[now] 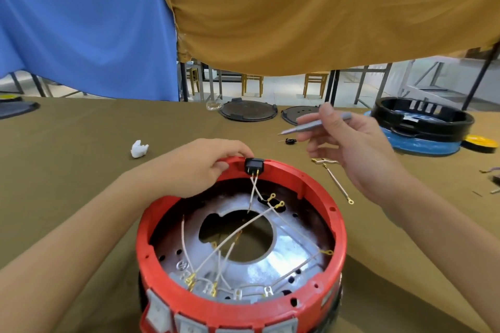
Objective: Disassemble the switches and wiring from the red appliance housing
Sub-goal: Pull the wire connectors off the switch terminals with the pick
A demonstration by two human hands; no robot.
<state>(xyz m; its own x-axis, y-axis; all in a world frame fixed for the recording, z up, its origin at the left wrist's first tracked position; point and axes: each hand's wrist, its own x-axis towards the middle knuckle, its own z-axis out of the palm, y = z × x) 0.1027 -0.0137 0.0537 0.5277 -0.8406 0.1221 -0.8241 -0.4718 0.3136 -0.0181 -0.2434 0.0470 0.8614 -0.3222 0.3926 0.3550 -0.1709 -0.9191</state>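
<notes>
- Black switch (254,166) sits in a notch at the far rim of the red housing (338,227), just off the left hand's fingertips. Two pale wires (253,192) drop from its terminals into the bowl.
- Left hand (194,167) is curled over the rim beside the switch, fingers gripping the red edge. We judge it is steadying the housing and crowding the switch.
- Right hand (351,143) hovers above and right of the switch, well clear of the housing, pinching a grey screwdriver (315,124) with the tip pointing left.
- Step in hand, as we read it: freeing this switch from its notch. We would keep the left grip firm, bring the tip to the switch's clip edge, and lever gently. Red plastic looks thin there and may crack.
- More wires cross the metal plate (292,246) toward the near-side terminals (213,288), under our wrists. We would avoid tugging the switch before those ends are loose.
- A freed wire (335,181) lies on the olive table (81,149) below the right palm. A small black part (290,140) lies beyond it, and a white scrap (139,149) lies left of the left hand.
</notes>
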